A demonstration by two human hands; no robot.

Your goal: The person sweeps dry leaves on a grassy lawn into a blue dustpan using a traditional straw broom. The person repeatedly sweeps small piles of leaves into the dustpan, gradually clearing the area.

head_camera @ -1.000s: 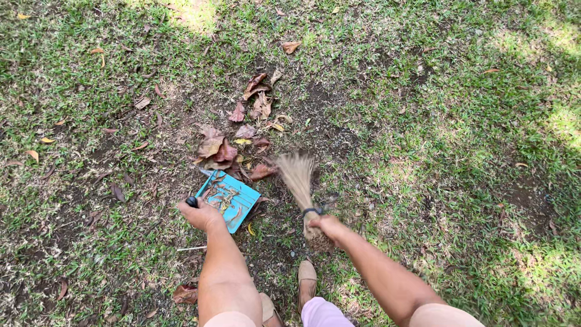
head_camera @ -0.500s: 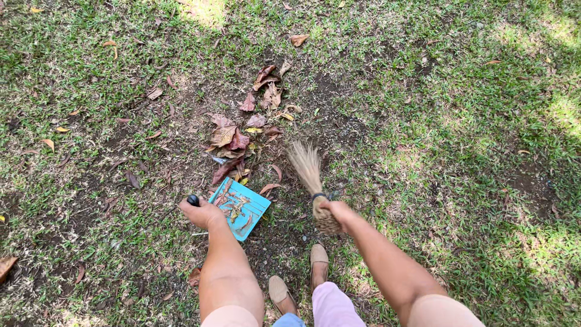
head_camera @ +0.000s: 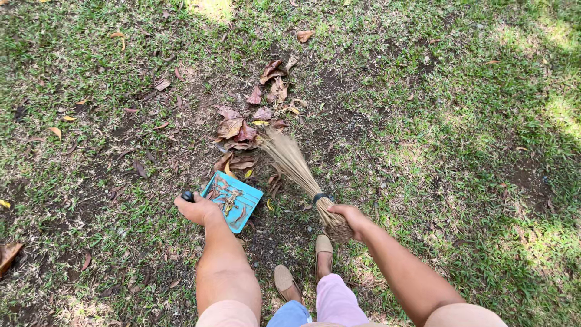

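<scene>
The right hand [head_camera: 350, 217] is clenched around the bound end of a straw broom [head_camera: 299, 172], bristles reaching into a heap of dry leaves [head_camera: 242, 130] on patchy grass [head_camera: 436, 121]. The left hand [head_camera: 198, 209] grips a turquoise dustpan [head_camera: 233, 200], leaves inside, just beside the bristles.

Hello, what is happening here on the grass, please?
A person is sweeping dry leaves on a lawn. The right hand grips a short straw broom, its bristles reaching into a pile of brown leaves. The left hand holds a blue dustpan on the ground just below the pile. A few leaves and bits already lie in the pan; most of the pile is outside it.
</scene>
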